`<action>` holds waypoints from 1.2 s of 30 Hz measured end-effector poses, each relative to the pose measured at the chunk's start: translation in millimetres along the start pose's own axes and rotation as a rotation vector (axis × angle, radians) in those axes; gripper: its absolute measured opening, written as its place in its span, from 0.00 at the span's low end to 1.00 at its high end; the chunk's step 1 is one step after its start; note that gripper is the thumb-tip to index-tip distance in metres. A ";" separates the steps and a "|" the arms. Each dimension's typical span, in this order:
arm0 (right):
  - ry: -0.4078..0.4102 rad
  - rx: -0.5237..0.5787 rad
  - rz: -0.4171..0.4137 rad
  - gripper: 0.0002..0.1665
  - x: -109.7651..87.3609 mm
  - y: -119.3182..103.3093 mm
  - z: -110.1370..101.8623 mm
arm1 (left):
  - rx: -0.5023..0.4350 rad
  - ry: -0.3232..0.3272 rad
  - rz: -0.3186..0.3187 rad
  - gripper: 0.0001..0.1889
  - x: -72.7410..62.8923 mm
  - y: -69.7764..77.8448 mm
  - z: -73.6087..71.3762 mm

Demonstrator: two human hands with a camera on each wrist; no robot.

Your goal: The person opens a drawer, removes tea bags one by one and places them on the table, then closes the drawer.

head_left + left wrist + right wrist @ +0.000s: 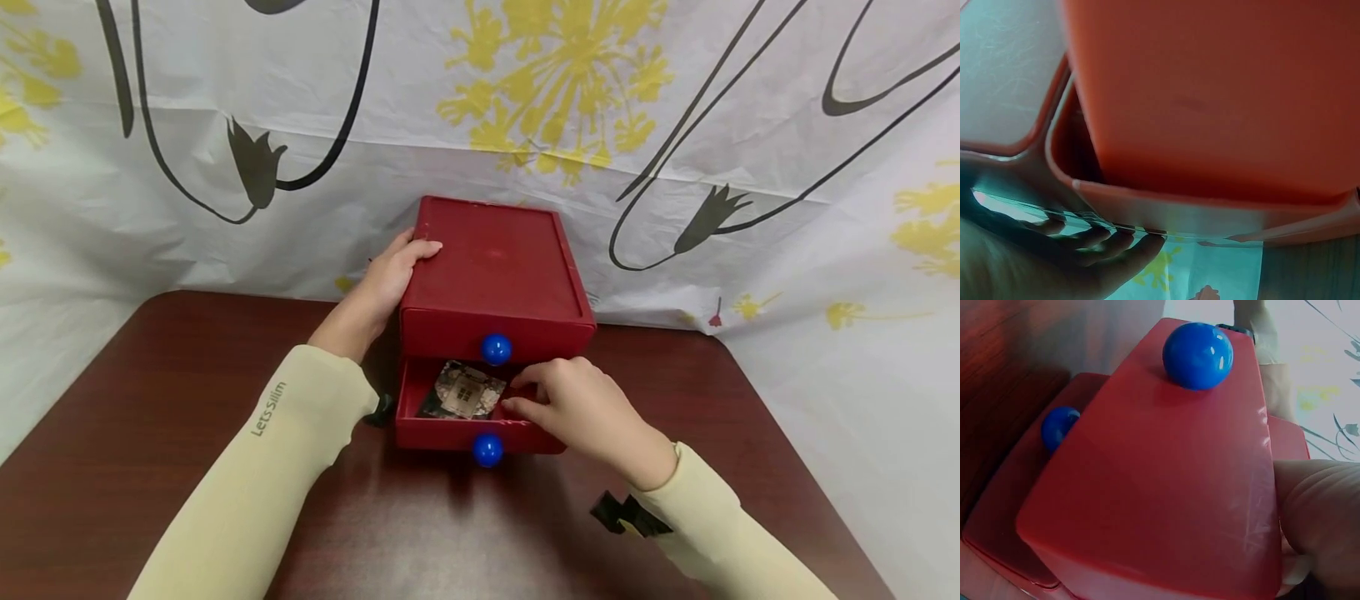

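A red plastic cabinet (pixel 491 258) has two drawers, each with a blue ball knob. The upper drawer (pixel 442 333) is closed; the lower drawer (pixel 435 433) stands pulled out. Inside the lower one lies a small patterned card or packet (pixel 463 392) with a pale label. My left hand (pixel 386 279) rests against the cabinet's left side, thumb over the top edge and fairly straight fingers (pixel 1138 253) along the wall. Over the lower drawer's right side is my right hand (pixel 577 408), thumb and forefinger apart close to the card's right edge. In the right wrist view its fingertips are mostly hidden behind the drawer front (pixel 1166 481).
The cabinet stands on a dark reddish-brown table (pixel 187 442) near its back edge. Behind it hangs a white cloth (pixel 360 183) with yellow and grey flower prints. The lower drawer's blue knob (pixel 487 449) sticks out in front, below the upper knob (pixel 496 349).
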State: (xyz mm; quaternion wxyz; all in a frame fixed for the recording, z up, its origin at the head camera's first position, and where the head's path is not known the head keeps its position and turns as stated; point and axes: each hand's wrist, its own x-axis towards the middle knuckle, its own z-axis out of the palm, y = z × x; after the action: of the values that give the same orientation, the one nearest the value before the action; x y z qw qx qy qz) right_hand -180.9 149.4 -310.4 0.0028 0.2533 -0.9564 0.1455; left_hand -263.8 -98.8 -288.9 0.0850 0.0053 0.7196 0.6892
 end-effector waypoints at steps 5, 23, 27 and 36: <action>-0.089 -0.006 0.015 0.09 5.2 -2.1 -3.1 | -0.011 -0.009 0.009 0.36 0.4 0.2 -0.2; -0.380 0.002 -0.001 0.14 10.2 -9.2 -16.9 | -0.010 -0.019 0.015 0.36 2.0 0.5 -0.3; -0.395 0.004 0.013 0.11 9.6 -10.2 -17.8 | -0.005 -0.015 0.013 0.36 2.0 0.4 0.0; -0.323 -0.068 0.078 0.23 17.4 -17.2 -6.6 | -0.002 -0.016 0.004 0.37 1.0 0.4 2.0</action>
State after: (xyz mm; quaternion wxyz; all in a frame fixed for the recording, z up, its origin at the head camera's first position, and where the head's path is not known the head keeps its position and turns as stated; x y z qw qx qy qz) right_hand -188.2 128.6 -298.0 -0.1480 0.2358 -0.9579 0.0707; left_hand -264.6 -96.7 -288.7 0.0891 0.0120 0.7183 0.6899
